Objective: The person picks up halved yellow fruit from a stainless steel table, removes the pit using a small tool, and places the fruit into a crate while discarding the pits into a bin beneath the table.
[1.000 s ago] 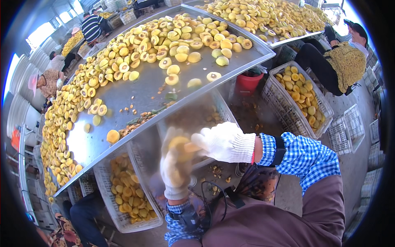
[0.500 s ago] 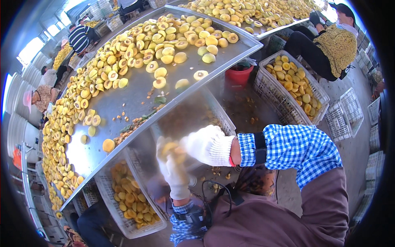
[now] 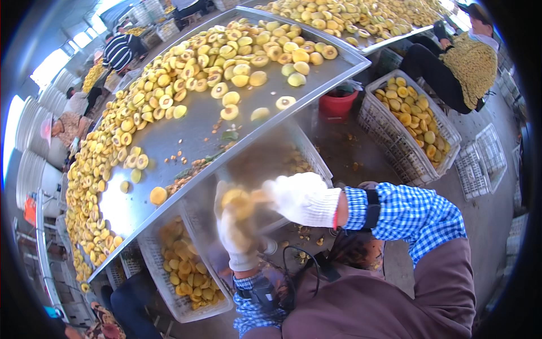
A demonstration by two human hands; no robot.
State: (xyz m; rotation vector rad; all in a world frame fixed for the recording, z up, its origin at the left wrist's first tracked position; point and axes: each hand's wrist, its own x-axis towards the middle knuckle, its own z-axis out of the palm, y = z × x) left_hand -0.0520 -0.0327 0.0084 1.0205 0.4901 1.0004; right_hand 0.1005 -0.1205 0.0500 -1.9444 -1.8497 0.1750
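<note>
Long metal bench (image 3: 192,135) runs through a busy sorting shed, covered in halved yellow fruit, with white crates (image 3: 186,305) of more fruit underneath. Left hand (image 3: 237,237) in a white glove wraps around a yellow fruit (image 3: 236,200) (blurry, so no detail), right hand (image 3: 302,198) pressed against its side, whether it grips I can't tell. Compared with a second ago, both hands sit further right and lower, still together over the crate.
</note>
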